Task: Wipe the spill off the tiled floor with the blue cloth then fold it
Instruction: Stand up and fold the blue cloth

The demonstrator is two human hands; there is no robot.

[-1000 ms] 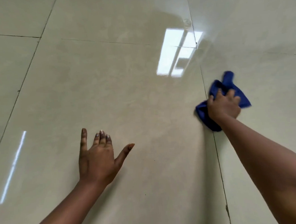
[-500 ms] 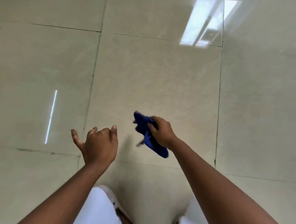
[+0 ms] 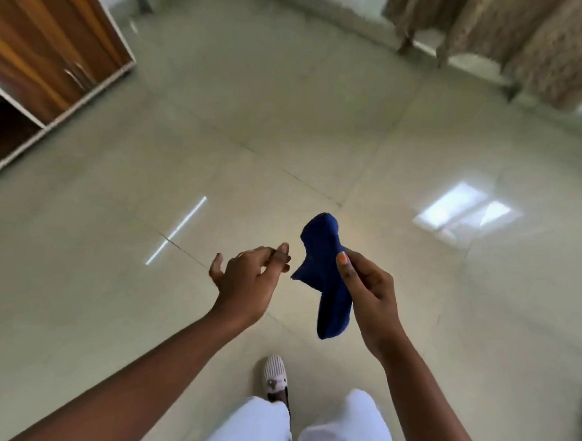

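Above the glossy beige tiled floor (image 3: 153, 331), well clear of its grout lines and in front of the person's white trousers (image 3: 336, 429), the small dark-blue soft cloth (image 3: 323, 276) hangs bunched in the right hand (image 3: 369, 290), with the thumb pressed on its near face and the fingers curled behind its middle. The cloth looks light and limp: its upper lobe stands crumpled above the thumb, its lower end droops below the palm, and a loose corner pokes out toward the left hand (image 3: 249, 277). It will likely sag wherever it is not supported, and if it has soaked up the spill it may cling to itself, so folding calls for pinching two free corners or an edge rather than the bunched middle, and shaking it flat first. The loose corner on the left side seems the handiest place to take hold. The left hand hovers just beside that corner, not touching it, holding nothing, wrist raised, fingers loosely curled, thumb spread and index tip near the cloth. Both forearms reach forward at about waist height. No wet patch is discernible on the tiles here.
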